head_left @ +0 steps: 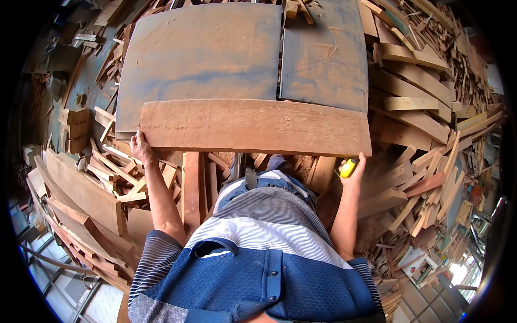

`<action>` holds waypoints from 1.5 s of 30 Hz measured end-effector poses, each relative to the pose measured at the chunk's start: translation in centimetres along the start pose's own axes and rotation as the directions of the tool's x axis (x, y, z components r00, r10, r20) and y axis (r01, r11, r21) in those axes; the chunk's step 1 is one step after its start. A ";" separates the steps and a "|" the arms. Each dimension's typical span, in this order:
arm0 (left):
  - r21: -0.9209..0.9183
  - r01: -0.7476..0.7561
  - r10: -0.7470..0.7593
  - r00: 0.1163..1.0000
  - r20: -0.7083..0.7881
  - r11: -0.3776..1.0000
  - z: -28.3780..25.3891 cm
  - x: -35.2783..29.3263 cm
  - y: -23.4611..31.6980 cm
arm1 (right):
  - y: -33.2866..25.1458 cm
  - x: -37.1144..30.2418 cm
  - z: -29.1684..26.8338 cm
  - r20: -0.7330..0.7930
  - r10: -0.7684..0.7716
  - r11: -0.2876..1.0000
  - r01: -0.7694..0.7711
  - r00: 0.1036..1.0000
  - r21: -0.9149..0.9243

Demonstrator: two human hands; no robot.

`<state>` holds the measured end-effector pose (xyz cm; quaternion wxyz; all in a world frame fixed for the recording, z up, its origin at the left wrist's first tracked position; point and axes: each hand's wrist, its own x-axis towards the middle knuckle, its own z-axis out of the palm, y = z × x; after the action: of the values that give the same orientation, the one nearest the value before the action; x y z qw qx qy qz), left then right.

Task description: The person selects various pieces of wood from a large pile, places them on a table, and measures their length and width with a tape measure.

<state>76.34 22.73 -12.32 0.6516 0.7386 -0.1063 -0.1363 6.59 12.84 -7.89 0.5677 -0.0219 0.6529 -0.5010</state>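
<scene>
A wide reddish-brown wooden board (253, 126) lies across the near edge of a dusty metal table (199, 48). My left hand (141, 148) is closed on the board's left end, fingers over its near corner. At the opposite end, my right hand (353, 172) is closed around a yellow tape measure (348, 168), its fingertips touching the board's near right corner. How firmly those fingertips grip the wood cannot be seen.
A dark slot splits the tabletop, with small wood scraps (299, 11) at its far end. Curved planks (417, 97) are piled on the right, above loose offcuts (431, 194). Leaning boards (86, 188) stand on the left, and a stack of blocks (74, 129) sits farther off.
</scene>
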 end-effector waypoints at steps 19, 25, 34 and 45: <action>0.010 0.009 -0.009 1.000 -0.012 1.000 -0.3 0.5 -0.2 | 0.2 0.1 0.0 -0.043 0.010 1.000 -0.009 0.999 0.008; -0.027 0.039 -0.040 0.999 -0.026 0.999 0.1 0.1 0.0 | 0.3 0.4 -0.2 -0.041 0.012 1.000 -0.012 0.999 0.014; 0.434 -0.093 0.045 0.992 0.121 0.896 -2.1 1.2 1.0 | 0.2 0.3 0.4 -0.040 0.017 1.000 -0.016 0.999 0.025; 0.553 -0.216 0.021 0.942 0.336 0.805 1.0 3.2 6.3 | -4.4 2.0 5.3 -0.205 -0.180 0.982 0.163 0.962 -0.099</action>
<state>79.16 19.91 -6.34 0.3760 0.8627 -0.2916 -0.1711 7.52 6.06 -5.56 0.4475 -0.0474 0.7254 -0.5208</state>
